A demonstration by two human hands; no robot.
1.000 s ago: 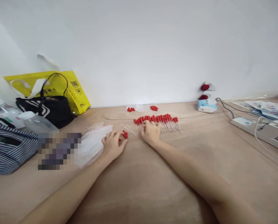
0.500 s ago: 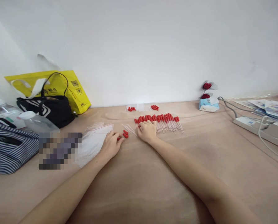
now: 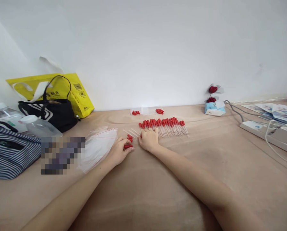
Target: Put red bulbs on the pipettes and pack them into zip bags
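Between the thumb and fingers of my left hand (image 3: 119,150) is a red rubber bulb (image 3: 128,146), held low over the table. Just beyond those fingers lie loose red bulbs (image 3: 129,137). My right hand (image 3: 148,139) rests knuckles up with its fingers curled, at the left end of a row of droppers (image 3: 169,126) with red bulbs and thin clear tubes. Whatever its fingertips hold is hidden beneath the hand. A few bare thin tubes (image 3: 132,132) lie between the two hands, their right ends close to my right thumb.
Clear zip bags (image 3: 97,147) lie left of my left hand. Bagged red-bulb droppers (image 3: 147,111) lie by the wall. A striped pouch (image 3: 13,154), black bag (image 3: 54,115) and yellow bag (image 3: 82,99) stand left. At right are a tissue pack (image 3: 215,109) and power strip (image 3: 266,131).
My left hand has shifted slightly right and nearer to me, with the red bulb now showing in its grip. My right hand has moved a little left, and the bare tubes have shifted.
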